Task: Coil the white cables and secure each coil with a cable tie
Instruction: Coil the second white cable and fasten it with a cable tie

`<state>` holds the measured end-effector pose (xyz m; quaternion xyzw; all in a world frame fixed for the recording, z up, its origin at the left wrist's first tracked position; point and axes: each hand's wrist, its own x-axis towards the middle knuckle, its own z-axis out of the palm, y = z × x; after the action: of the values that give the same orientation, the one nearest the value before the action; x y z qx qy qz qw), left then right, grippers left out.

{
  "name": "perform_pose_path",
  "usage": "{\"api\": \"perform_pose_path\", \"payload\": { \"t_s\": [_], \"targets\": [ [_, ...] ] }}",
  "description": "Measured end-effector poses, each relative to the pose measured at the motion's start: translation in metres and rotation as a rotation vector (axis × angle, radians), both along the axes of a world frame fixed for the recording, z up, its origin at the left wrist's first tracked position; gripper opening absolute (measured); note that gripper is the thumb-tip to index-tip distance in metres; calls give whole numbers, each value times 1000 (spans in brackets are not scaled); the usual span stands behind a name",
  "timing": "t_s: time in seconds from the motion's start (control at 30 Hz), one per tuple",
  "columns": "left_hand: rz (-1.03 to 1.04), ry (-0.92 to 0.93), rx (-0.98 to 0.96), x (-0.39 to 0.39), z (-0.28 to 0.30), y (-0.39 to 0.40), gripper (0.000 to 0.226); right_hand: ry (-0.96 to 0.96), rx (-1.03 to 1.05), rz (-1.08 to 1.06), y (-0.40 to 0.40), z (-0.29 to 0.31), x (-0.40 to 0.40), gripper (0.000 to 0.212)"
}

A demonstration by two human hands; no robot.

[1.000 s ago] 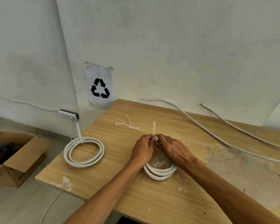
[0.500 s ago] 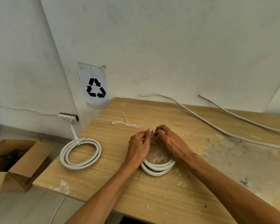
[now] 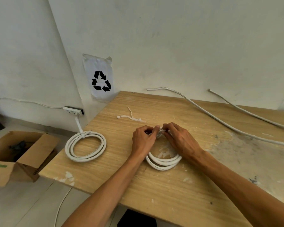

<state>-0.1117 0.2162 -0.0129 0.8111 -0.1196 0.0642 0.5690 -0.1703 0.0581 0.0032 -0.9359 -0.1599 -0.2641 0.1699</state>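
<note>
A white cable coil lies on the wooden table in front of me. My left hand and my right hand meet at the coil's far side, fingertips pinched together on a white cable tie that is mostly hidden under them. A second coil rests near the table's left edge, bound by a tie whose tail sticks up. Two loose cable ties lie beyond my hands. Two uncoiled white cables run across the back right.
An open cardboard box stands on the floor at the left. A power strip lies by the wall. A recycling sign is taped to the wall. Another thin cable trails on the floor under the table's edge.
A second ago the tie's tail stood up between my fingers; now it is no longer visible, folded down under my fingertips. Both hands stay at the coil's far side.
</note>
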Motion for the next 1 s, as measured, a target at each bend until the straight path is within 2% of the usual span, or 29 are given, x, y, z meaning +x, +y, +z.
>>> {"api": "perform_pose_path", "payload": {
  "t_s": [0.23, 0.53, 0.77, 0.9, 1.0],
  "targets": [
    [-39, -26, 27, 0, -1, 1, 26, -51, -22, -9, -1, 0, 0, 23],
    [-51, -57, 66, 0, -1, 1, 34, -111, -63, -15, -1, 1, -1, 19],
    [-81, -126, 140, -2, 1, 1, 33, -70, 42, -63, -1, -2, 5, 21],
    [-111, -178, 142, -3, 2, 3, 29, -105, 3, -28, 0, -1, 5, 19],
    [-97, -173, 125, -3, 1, 2, 28, -138, -3, 1, -3, -3, 3, 26]
  ]
}}
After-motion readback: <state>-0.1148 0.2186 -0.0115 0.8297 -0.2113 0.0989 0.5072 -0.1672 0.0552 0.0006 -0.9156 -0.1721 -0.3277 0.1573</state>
